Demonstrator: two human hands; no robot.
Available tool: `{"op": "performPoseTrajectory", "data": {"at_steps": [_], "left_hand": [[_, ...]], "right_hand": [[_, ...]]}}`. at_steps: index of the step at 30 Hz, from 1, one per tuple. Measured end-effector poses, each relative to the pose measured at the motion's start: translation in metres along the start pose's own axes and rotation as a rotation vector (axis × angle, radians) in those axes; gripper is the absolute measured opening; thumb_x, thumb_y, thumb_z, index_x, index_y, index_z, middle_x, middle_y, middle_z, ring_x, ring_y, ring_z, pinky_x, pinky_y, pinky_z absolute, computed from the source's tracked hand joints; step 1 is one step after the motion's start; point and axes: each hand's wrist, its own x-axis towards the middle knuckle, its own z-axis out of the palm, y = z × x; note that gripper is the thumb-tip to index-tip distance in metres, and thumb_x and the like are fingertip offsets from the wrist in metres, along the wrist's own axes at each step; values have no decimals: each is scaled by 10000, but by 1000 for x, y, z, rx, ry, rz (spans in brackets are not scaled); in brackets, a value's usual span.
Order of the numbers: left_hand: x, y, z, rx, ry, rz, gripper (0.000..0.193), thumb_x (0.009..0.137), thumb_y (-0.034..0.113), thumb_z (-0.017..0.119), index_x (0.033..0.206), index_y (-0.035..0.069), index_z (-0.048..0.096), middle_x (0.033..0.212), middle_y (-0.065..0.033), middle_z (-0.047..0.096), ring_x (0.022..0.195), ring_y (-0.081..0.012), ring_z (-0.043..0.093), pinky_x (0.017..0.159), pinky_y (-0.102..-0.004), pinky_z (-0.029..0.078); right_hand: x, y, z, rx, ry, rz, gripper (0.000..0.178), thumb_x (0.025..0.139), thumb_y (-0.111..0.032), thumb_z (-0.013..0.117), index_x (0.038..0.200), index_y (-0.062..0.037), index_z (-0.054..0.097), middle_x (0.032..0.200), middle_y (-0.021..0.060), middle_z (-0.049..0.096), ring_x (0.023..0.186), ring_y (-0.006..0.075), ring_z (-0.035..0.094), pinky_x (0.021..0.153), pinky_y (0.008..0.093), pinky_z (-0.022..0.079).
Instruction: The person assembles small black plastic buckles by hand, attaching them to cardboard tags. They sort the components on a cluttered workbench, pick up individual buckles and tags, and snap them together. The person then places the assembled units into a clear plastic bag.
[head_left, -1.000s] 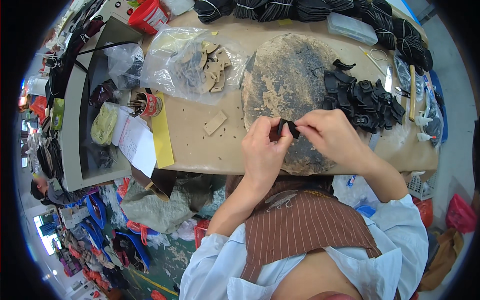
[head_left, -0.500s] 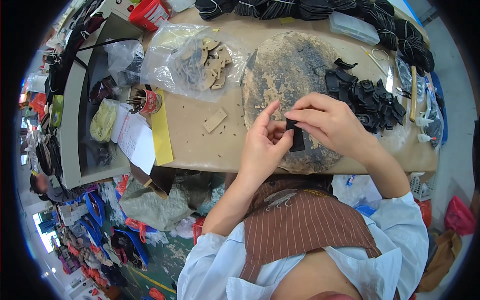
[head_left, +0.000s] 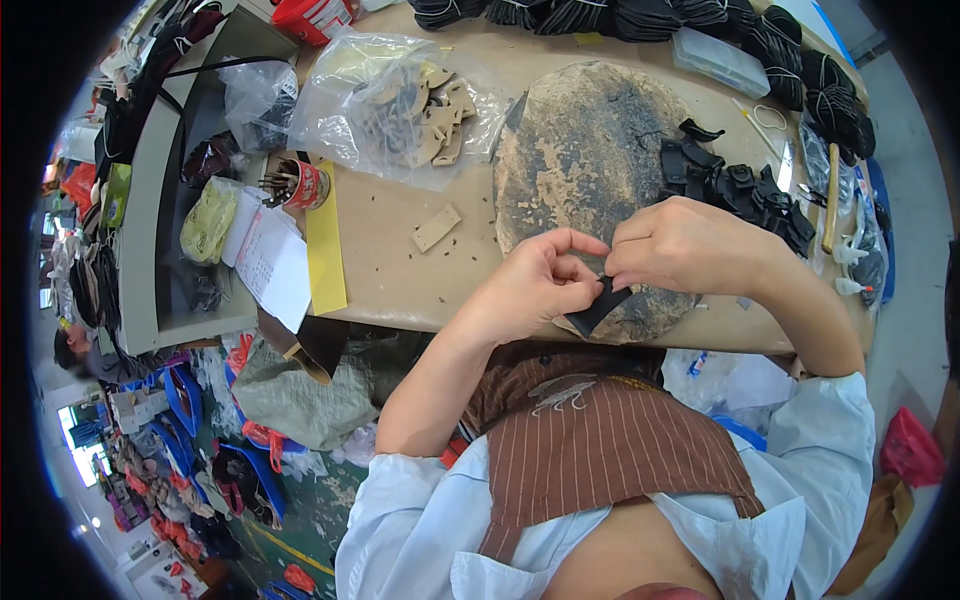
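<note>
Between my two hands is a small black strip (head_left: 597,311), held tilted over the near edge of a worn round board (head_left: 560,130). My left hand (head_left: 545,285) pinches it between thumb and bent fingers, with the index finger reaching across toward the other hand. My right hand (head_left: 680,245) closes its fingertips on the strip's upper end, the back of the hand turned up. Whatever lies under the fingertips is hidden. Just beyond my right hand, a heap of black folded pieces (head_left: 740,190) lies partly on the board.
A clear bag of tan cut pieces (head_left: 440,120) lies left of the board, near a single tan piece (head_left: 437,228). Farther left are a red can of punches (head_left: 305,186), a yellow strip (head_left: 325,250) and a grey drawer (head_left: 150,200). Bundled black cords (head_left: 640,18) line the back.
Both hands have come lower and closer together. The black strip has swung from upright to slanting, and my right hand has rolled over it. The whole view has shifted slightly.
</note>
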Motion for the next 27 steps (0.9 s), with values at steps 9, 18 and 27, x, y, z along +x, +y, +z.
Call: {"op": "performPoseTrajectory", "data": {"at_steps": [9,18,27], "left_hand": [[-4,-5,9,149,434,248,324,825,-5,603,1119,-19,469,825,-41,628,697,-42,565,609,-176,453],[-2,-12,17,262,594,313,121,818,6,608,923,-25,555,782,-45,623,670,-55,578,601,-202,480],[-6,-15,14,104,545,290,154,821,-10,612,958,-12,542,833,-45,624,721,-52,590,640,-185,484]], "right_hand": [[5,18,24,607,257,478,212,803,-126,678,948,22,633,738,68,633,626,112,577,579,271,470],[16,-5,66,291,590,485,182,791,-69,651,942,31,636,757,143,642,617,204,633,559,300,496],[13,-4,66,258,593,357,182,764,-38,654,936,20,650,797,170,652,674,282,653,592,331,517]]}}
